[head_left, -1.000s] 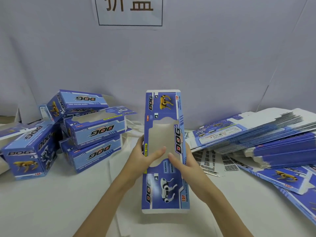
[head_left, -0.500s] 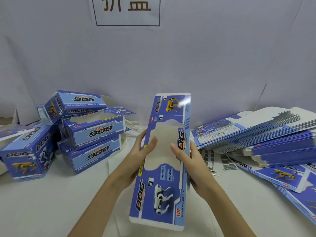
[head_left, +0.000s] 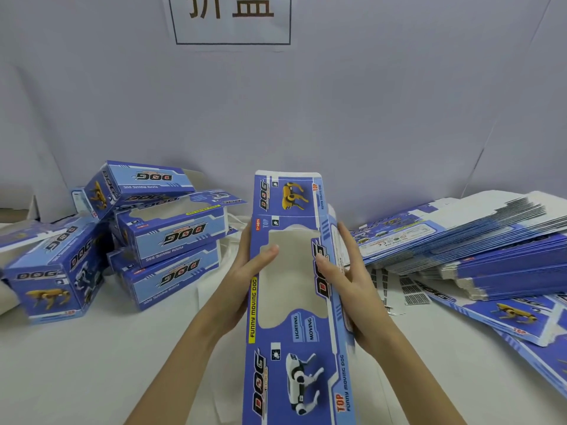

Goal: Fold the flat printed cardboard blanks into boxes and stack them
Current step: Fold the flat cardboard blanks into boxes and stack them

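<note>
While the left hand (head_left: 245,280) and right hand (head_left: 349,277) grasp the long blue printed cardboard blank (head_left: 294,302) by its edges above the white counter (head_left: 92,363), opening seems underway; next, squeezing those edges inward should pop it square.

place: packing workstation | cues: white-covered table (head_left: 92,363); plain backdrop (head_left: 368,118); posted sign (head_left: 233,19); flat blanks stack (head_left: 491,240); folded boxes pile (head_left: 147,240)
</note>
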Available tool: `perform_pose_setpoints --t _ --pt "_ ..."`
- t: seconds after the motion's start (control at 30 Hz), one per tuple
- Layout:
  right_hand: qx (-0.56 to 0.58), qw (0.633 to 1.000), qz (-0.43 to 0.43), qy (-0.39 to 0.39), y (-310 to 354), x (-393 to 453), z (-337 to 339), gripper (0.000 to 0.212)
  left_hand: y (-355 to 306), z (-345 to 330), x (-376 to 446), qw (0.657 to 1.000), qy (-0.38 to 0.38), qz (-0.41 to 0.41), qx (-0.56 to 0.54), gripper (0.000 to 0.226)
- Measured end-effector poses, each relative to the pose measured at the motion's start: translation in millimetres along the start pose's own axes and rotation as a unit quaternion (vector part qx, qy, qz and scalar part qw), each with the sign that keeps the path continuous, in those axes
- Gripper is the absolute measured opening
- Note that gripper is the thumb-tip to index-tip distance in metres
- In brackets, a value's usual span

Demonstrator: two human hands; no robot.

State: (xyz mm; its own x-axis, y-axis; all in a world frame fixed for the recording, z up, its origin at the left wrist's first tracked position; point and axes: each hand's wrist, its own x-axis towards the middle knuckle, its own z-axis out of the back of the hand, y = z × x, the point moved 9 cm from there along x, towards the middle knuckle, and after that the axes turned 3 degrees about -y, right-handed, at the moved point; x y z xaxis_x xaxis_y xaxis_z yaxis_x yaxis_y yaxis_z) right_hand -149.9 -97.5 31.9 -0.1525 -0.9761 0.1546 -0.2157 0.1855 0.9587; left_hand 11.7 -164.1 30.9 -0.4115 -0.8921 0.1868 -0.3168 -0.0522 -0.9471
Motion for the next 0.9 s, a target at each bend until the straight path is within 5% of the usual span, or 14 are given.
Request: perform_pose_setpoints --t 0.13,0.33,0.73,0.9 --pt "0.016 0.998 -0.022 0.061 -4.2 0.3 -4.2 0.072 -2.0 -2.3 0.7 0.999 0.001 -0.018 0.044 0.074" --pt "-0.054 0.996 0.056 -0.032 6.0 7.6 12.1 0.070 5.5 -12.0 0.0 0.998 0.034 0.006 0.051 0.071" --pt "-0.086 0.975 0.202 -0.011 31.0 -3.7 3.7 0.069 -13.7 -20.5 -9.2 0.996 0.012 -0.088 0.025 0.072" --pt "-0.093 0.976 0.196 -0.031 30.9 -3.0 5.1 0.045 -24.0 -21.0 -13.9 0.992 0.017 -0.123 0.032 0.063"
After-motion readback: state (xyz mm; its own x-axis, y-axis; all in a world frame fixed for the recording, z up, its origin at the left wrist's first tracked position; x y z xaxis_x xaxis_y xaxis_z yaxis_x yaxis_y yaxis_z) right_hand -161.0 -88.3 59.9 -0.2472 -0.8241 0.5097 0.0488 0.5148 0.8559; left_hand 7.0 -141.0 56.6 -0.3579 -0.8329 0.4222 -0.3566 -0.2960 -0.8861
